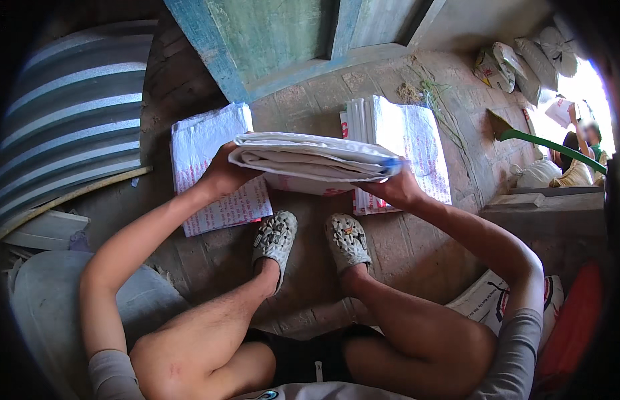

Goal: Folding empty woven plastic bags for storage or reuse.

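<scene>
A thick bundle of folded white sacks (310,150) is held up in front of me, its layered folds facing me. My left hand (231,172) grips its left end, and my right hand (398,190) grips the right end near a blue patch; most fingers of both hands are hidden behind or under it. On the floor beyond, to the left, lies a flat stack of folded white sacks with red print (223,213). Another, thicker stack of similar sacks (416,133) lies to the right, partly covered by the bundle.
My feet in pale clogs (350,240) rest on the brick floor (310,260). Corrugated metal sheets (76,107) stand at left, a blue-green wooden door (276,40) at the far side. A green-handled tool (550,143), filled sacks (536,63) and another person (593,137) are at right.
</scene>
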`<action>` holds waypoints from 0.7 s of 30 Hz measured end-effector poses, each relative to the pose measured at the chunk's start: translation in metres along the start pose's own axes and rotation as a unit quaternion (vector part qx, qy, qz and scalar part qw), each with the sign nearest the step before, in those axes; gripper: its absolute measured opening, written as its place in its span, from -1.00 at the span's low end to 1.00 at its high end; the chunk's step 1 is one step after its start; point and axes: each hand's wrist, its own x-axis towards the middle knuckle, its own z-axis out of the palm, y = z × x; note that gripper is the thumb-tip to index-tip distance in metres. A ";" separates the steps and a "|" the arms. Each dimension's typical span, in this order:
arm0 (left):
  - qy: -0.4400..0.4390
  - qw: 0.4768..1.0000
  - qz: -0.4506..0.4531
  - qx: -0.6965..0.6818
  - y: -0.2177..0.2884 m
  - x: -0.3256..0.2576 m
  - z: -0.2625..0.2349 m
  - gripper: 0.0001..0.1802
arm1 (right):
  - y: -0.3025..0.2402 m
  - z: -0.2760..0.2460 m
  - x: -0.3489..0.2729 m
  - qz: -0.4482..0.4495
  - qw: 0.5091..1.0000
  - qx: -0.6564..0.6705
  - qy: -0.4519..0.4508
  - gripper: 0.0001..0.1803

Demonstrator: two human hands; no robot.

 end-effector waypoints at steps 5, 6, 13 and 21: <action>-0.025 0.996 0.074 0.032 -0.014 0.003 0.003 -0.49 | 0.022 0.007 0.001 0.001 1.000 -0.021 -0.002 -0.54; -0.018 0.997 0.075 0.013 -0.017 0.001 0.006 -0.52 | 0.029 0.006 0.002 0.008 0.997 -0.079 -0.017 -0.52; -0.104 0.990 0.085 -0.040 -0.068 -0.006 0.006 -0.56 | 0.075 0.017 0.000 0.046 0.997 -0.055 0.014 -0.50; 0.082 0.978 0.000 -0.189 0.001 0.040 0.013 -0.58 | 0.005 -0.047 0.038 0.164 0.950 0.249 0.098 -0.42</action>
